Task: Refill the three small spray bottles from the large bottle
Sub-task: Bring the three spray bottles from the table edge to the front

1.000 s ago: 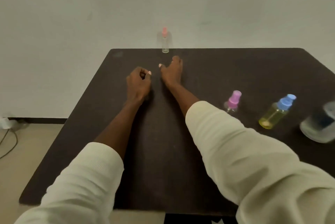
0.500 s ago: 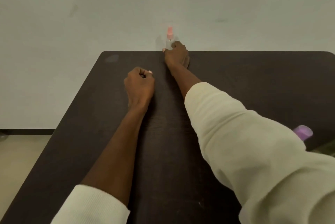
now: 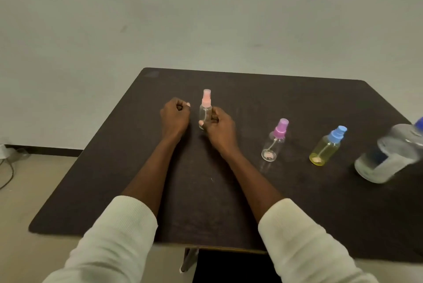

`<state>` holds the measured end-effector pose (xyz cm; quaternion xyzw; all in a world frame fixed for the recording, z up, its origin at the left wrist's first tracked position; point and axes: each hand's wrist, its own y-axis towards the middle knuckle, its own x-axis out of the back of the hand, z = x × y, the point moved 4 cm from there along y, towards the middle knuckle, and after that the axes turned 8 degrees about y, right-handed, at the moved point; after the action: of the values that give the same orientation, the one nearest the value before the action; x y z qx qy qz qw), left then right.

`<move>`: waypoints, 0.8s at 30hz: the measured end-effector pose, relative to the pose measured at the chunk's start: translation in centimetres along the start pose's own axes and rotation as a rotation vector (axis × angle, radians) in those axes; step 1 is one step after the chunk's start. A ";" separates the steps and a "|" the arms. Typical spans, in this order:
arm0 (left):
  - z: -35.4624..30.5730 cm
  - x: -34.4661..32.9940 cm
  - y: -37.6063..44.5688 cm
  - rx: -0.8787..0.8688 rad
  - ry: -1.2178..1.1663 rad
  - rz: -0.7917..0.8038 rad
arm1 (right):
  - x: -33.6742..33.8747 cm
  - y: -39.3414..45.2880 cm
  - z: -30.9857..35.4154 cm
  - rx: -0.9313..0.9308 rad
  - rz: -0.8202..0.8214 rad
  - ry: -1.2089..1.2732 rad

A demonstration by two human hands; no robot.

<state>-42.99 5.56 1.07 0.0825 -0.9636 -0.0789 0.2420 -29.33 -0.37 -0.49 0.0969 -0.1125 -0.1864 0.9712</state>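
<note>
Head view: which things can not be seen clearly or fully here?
- Large bottle: blurred, and its cap is cut off by the right edge, so its fill level cannot be read.
- Pink-capped bottle: its lower part is hidden by the right hand, so any liquid inside cannot be told.
- Left hand: closed in a fist; whether it holds something is hidden.
- Table: the near right corner is cut off by the frame.

I sit in a plain, bare indoor room, hard to tell whether office or home: a dark bench (image 3: 297, 202) stands against an unmarked pale wall (image 3: 206, 19), with a beige floor (image 3: 27, 191), a dark skirting strip (image 3: 45, 151) and loose cables (image 3: 6, 168) at the left
</note>
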 end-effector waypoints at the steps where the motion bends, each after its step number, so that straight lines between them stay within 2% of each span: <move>1: 0.1 0.0 -0.7 -0.007 0.008 0.012 | 0.2 -0.7 -0.1 0.014 0.002 -0.019; 11: -0.7 0.0 -10.0 -0.011 0.073 0.039 | 4.3 -7.1 0.6 -0.014 -0.041 -0.076; 24: -0.3 0.0 -10.7 -0.057 0.047 0.025 | 4.4 -7.6 0.5 -0.072 -0.035 -0.049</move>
<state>-41.56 -4.91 -0.70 0.0652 -0.9560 -0.1010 0.2675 -28.07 -9.04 -0.92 0.0593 -0.1279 -0.2098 0.9675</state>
